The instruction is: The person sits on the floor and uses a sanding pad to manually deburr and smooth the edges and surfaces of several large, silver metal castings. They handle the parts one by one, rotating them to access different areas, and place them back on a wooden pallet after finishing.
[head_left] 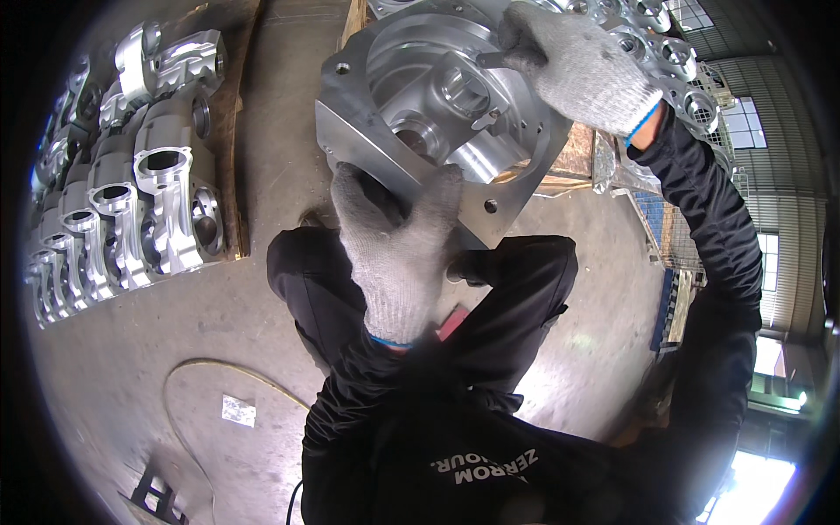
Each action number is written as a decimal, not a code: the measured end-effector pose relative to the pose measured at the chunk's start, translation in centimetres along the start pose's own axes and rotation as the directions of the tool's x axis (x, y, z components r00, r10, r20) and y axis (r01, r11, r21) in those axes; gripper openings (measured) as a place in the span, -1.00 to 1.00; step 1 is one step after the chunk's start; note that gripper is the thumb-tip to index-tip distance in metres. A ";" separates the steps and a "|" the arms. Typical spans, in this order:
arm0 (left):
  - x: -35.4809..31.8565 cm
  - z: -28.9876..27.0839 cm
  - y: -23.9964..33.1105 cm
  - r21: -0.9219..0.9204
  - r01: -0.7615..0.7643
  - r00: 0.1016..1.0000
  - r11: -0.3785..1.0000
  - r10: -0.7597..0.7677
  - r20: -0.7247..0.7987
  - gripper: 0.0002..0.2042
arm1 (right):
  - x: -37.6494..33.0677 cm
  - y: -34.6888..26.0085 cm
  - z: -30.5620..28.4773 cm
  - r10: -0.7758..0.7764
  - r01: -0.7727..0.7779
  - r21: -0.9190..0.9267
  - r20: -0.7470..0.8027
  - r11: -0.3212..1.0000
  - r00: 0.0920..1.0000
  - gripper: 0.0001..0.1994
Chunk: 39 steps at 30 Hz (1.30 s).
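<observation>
A: Main object?

B: Big machined aluminium housing [429, 105], square flange with bolt holes and round bores in the face. It sits tilted at top centre, lower edge above the person's knees, partly on a wooden pallet [569, 157].

A: Left hand?

B: Left hand [394, 245], grey knit glove, fingers curled up over the housing's lower edge, closed in a grip on it.

A: Right hand?

B: Right hand [577, 66], same glove, closed into a fist around a small dark tool [492, 59]. The tool's tip points into the upper right part of the housing's face. Can't tell what kind of tool it is, mostly hidden in the glove.

A: Around it?

B: Rows of shiny cast metal parts [131, 201] on another pallet at left, well apart from the hands. More machined plates with holes [674, 61] behind the right hand. Concrete floor [175, 332] with a thin hose [236, 372] looping across it and a scrap of paper [238, 409]. The person wears black sleeves and trousers.
</observation>
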<state>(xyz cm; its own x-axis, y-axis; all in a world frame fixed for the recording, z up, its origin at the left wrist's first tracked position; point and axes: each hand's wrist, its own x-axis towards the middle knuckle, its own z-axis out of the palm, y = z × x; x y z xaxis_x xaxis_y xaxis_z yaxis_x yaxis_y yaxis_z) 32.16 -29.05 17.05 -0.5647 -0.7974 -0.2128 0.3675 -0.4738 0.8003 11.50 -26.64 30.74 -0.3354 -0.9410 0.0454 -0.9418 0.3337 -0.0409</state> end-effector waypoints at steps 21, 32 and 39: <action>-0.1 0.2 0.2 -0.039 0.002 1.000 0.999 -0.002 -0.004 -0.13 | 0.2 -0.8 -0.4 0.145 -0.141 -0.128 0.026 0.982 0.989 -0.79; -0.1 0.1 0.2 -0.005 0.020 1.000 1.000 -0.020 -0.001 -0.20 | -0.2 -1.0 -0.8 0.116 -0.115 -0.054 0.009 0.992 0.993 -0.80; -0.2 0.2 0.4 -0.026 0.030 1.000 0.999 -0.031 -0.007 -0.15 | 0.1 -1.1 -1.0 0.181 -0.178 -0.054 0.064 0.983 0.981 -0.81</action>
<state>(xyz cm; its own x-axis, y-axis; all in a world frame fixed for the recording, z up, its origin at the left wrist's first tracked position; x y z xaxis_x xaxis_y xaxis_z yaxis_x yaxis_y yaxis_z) 32.29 -28.98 17.48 -0.5704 -0.7852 -0.2412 0.3692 -0.5074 0.7786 12.48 -27.09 31.82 -0.4980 -0.8668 -0.0264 -0.8671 0.4980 0.0059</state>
